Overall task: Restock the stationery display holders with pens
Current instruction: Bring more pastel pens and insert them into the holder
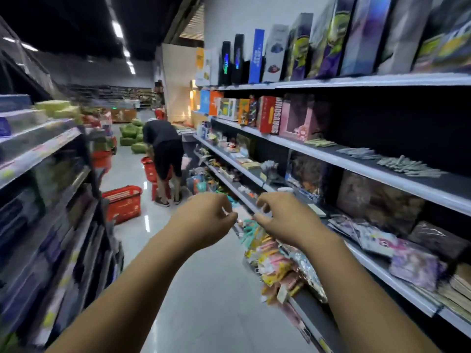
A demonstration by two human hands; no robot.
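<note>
Two hands reach out over the aisle floor [204, 314], close together but not touching. The left hand [204, 220] and the right hand [283, 220] both have curled fingers, tips toward each other. I think they are fiddling with something tiny, but the picture is blurry, so I cannot tell if either one holds anything. No pen shows in them.

Grey pens [410, 167] lie flat in small bunches near the front edge of a shelf [356, 169] on the right, above the hands and well apart from them. They are likely there so they are easy to grab. Farther down, at the front of a lower shelf, a holder [269, 167] stands with grey sticks in it, maybe pens too.

Bright packs [277, 266] hang below the right hand. Far off, a person [165, 149] bends over by a red basket [122, 205]. The left shelves are smeared, and the arms are cut off at the bottom.
</note>
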